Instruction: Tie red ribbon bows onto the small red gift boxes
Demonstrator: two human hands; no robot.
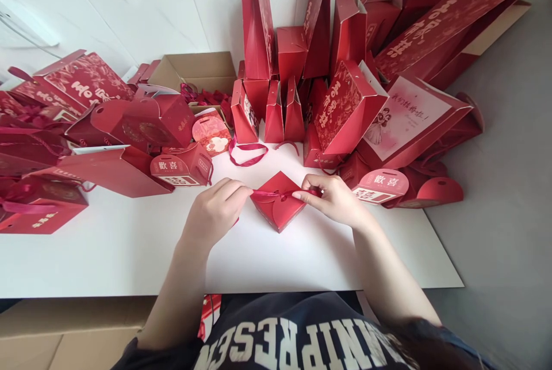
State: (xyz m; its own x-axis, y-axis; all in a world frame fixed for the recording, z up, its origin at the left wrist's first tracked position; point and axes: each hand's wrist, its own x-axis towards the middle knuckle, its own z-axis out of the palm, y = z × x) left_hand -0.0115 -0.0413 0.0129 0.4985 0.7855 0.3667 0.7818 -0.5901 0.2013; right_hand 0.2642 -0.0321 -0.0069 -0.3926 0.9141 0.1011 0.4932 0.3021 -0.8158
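Observation:
A small red box (pixel 281 216) sits on the white table with one corner toward me, its rounded top flaps folded in. A dark red ribbon (pixel 269 192) runs across its top, through or over the middle of the flaps. My left hand (pixel 219 209) pinches the ribbon's left end beside the box, with a bit of ribbon hanging below the fingers. On the other side, my right hand (pixel 330 199) pinches the ribbon between thumb and fingers at the box's right corner. The ribbon is stretched between both hands.
Red gift boxes and bags crowd the table's left (pixel 129 172) and right (pixel 349 111). Behind stands a cardboard box (pixel 198 69) with ribbons inside. A loose pink ribbon loop (pixel 248 163) lies behind the small box. The white table (pixel 280 266) ends at a grey wall on the right.

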